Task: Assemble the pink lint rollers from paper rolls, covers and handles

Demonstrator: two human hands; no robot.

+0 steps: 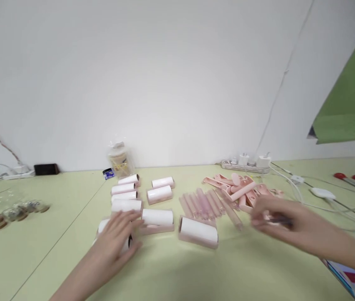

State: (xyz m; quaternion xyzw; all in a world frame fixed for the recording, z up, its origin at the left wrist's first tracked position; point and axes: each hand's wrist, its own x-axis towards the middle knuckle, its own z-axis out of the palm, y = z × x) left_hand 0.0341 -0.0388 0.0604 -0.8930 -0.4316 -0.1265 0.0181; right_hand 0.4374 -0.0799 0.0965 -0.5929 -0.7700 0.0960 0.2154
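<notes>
Head view: both hands are blurry, and the picture's edges cut off both arms.
Covered roll: the left hand (117, 236) hides most of one white roll (126, 246).
Dark stick (280, 220): in the right hand (276, 221), too blurry to name.
Left grip: palm down, fingers over the roll; cannot tell if it grasps it.
Right grip: fingers curled around the stick, just right of the pink tubes (202, 202).
</notes>
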